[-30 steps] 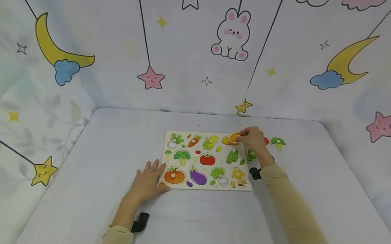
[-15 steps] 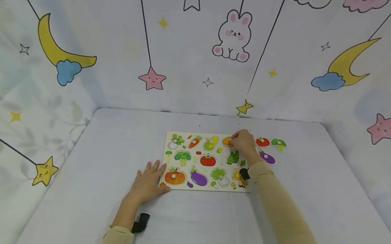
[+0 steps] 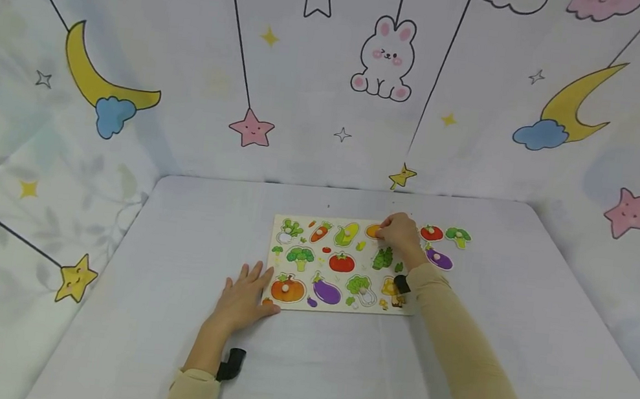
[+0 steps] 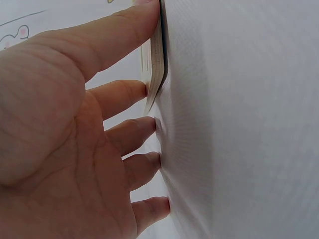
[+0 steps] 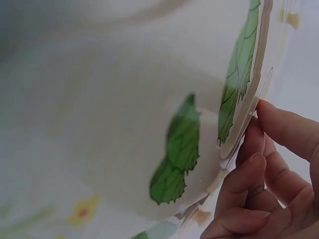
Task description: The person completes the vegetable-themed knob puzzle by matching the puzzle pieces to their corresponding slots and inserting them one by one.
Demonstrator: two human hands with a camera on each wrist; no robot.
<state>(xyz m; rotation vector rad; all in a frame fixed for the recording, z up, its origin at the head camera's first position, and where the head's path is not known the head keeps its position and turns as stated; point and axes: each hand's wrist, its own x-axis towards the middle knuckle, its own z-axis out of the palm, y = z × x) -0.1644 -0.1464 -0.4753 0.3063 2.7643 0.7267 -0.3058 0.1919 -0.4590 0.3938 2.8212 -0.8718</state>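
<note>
Step in hand looks like seating a knobbed piece in the puzzle board (image 3: 364, 259), probably the orange piece (image 3: 372, 231) at the top right. Right hand (image 3: 401, 234) is on it; its slot is mostly hidden, so can't tell if it sits flush. Next move likely calls for lining up the outline, pressing flat, then letting go. Loose tomato (image 3: 431, 232), broccoli (image 3: 458, 237) and eggplant (image 3: 439, 257) lie on the table (image 3: 193, 232) right of the board. Matching pictures on the board show no knobs, so those slots look unfilled; pumpkin (image 3: 287, 289) and carrot (image 3: 320, 232) look seated.

Pose: right arm reaches forward over the board's right side, hand angled in from the right, back of hand up. Thumb and index tips come together, apparently pinching the orange piece; the exact contact is unclear in the right wrist view. Other fingers curl in behind.

Left hand (image 3: 242, 298) lies at the board's left edge, fingers spread apart, holding nothing. Thumb at the near corner, index tip against the edge, other tips on the table; seems to brace the board.
</note>
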